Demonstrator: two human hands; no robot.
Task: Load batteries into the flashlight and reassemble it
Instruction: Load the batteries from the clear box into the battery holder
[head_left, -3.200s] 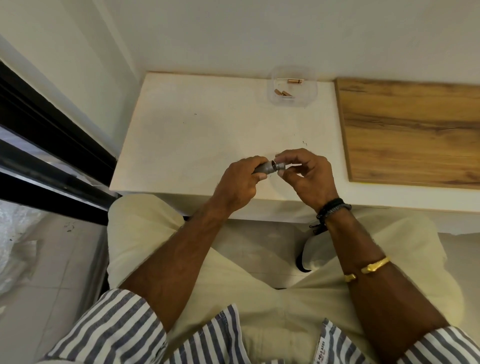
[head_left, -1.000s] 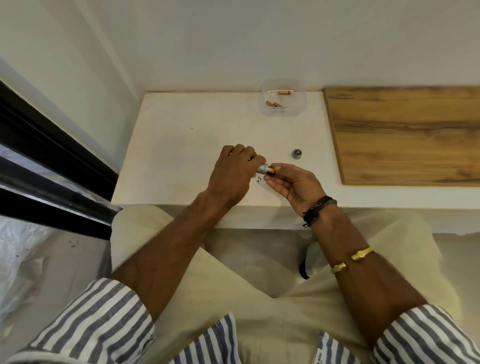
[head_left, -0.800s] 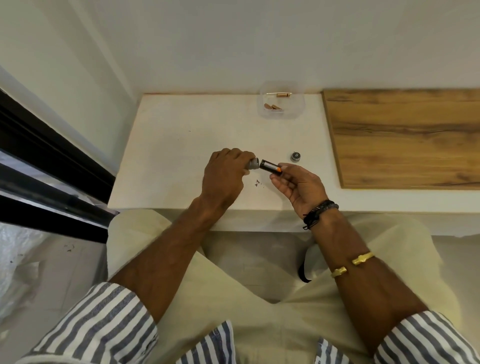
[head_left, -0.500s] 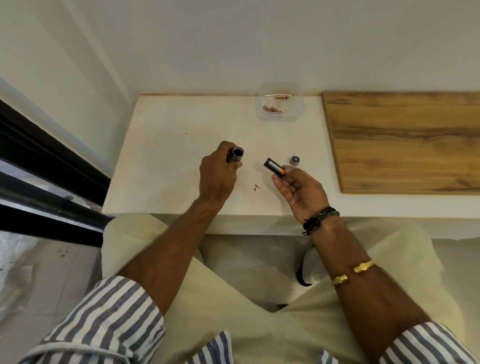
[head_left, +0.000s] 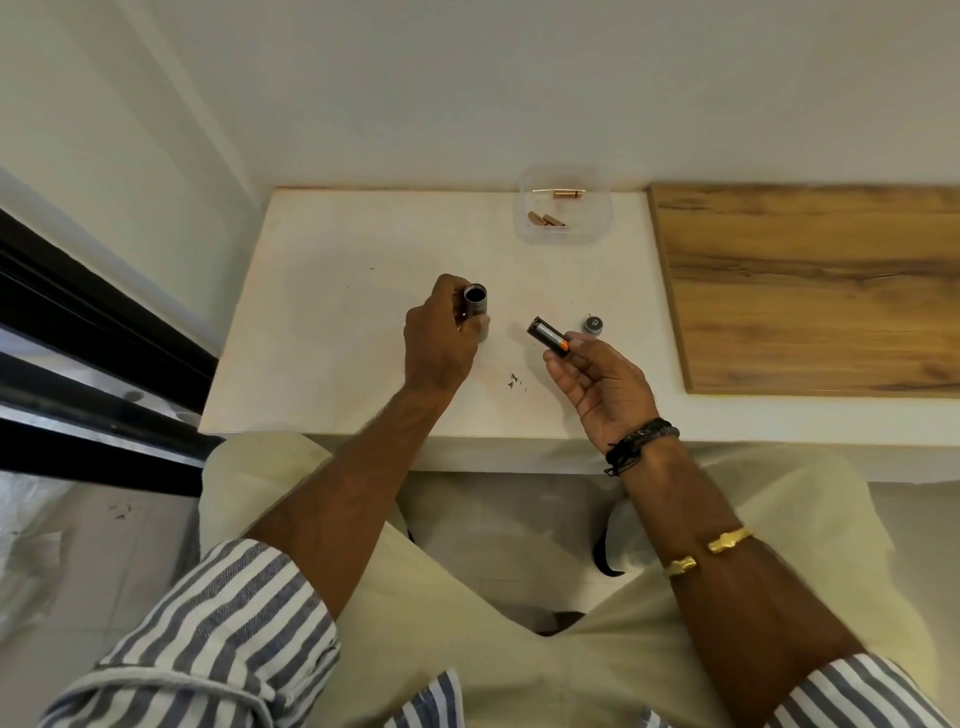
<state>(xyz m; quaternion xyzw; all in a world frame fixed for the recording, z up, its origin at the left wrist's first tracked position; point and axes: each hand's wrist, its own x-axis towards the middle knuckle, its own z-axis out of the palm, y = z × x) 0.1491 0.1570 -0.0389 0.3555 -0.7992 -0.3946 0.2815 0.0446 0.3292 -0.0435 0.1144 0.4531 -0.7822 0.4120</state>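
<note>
My left hand (head_left: 439, 343) grips the grey flashlight body (head_left: 477, 312) upright over the white table, its open dark end facing up. My right hand (head_left: 602, 384) holds a black battery holder (head_left: 548, 339) with an orange-tipped cell in it, pinched at its near end and pointing toward the flashlight body. The two parts are apart by about a hand's width. The grey end cap (head_left: 592, 325) stands on the table just right of the holder. A clear plastic box (head_left: 563, 210) at the back of the table holds several copper-coloured batteries.
The white table (head_left: 337, 312) meets the wall at the back. A wooden board (head_left: 805, 286) covers its right part. Small dark specks (head_left: 515, 382) lie on the table between my hands. A dark window frame runs along the left. My knees are under the table's front edge.
The battery holder came out of the flashlight body. My left hand swung the body upright and to the left, and my right hand drew the holder to the right. The cap now stands on the table.
</note>
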